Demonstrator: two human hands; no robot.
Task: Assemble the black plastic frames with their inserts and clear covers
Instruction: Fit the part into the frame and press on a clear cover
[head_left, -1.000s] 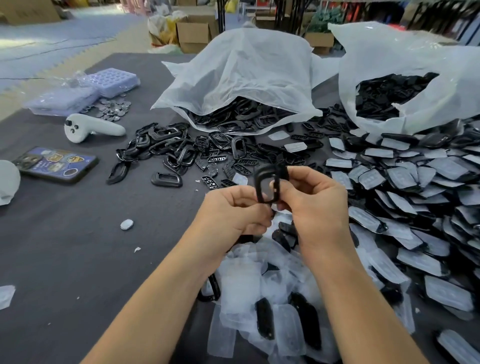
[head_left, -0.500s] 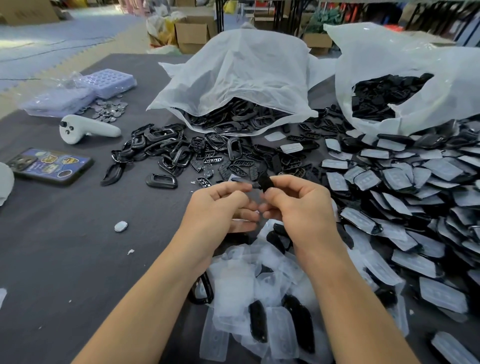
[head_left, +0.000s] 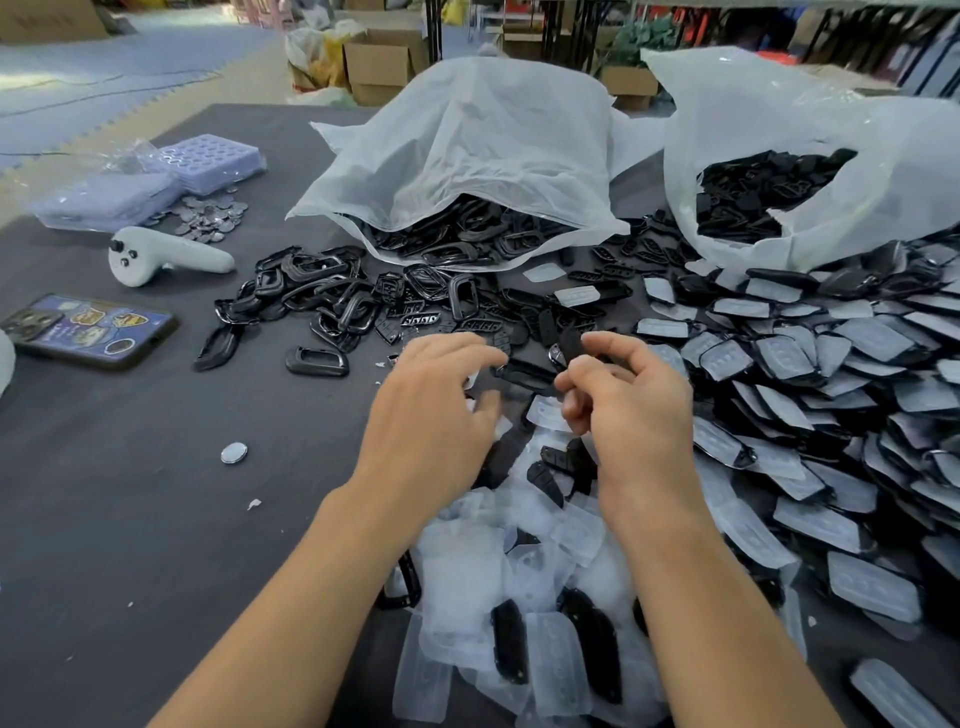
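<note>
My right hand (head_left: 631, 415) pinches a small black frame piece (head_left: 567, 347) between thumb and forefinger, its other fingers curled under. My left hand (head_left: 436, 410) is beside it, fingers loosely spread and holding nothing, hovering over black inserts (head_left: 480, 325) on the grey table. Loose black frames (head_left: 322, 299) lie spilled at the left in front of a white bag (head_left: 467, 145). Clear covers (head_left: 524, 587) are heaped under my wrists. A big pile of covered pieces (head_left: 810, 379) fills the right side.
A second white bag (head_left: 810, 119) of black parts stands at the back right. A phone (head_left: 91, 330), a white controller (head_left: 166, 257), purple trays (head_left: 208, 161) and small metal discs (head_left: 210, 215) lie at the left. A single disc (head_left: 234, 452) lies on the grey table (head_left: 130, 519).
Both hands held the black frame up together, then lowered it. Now my left hand has let go and spread toward the table; my right hand keeps the piece.
</note>
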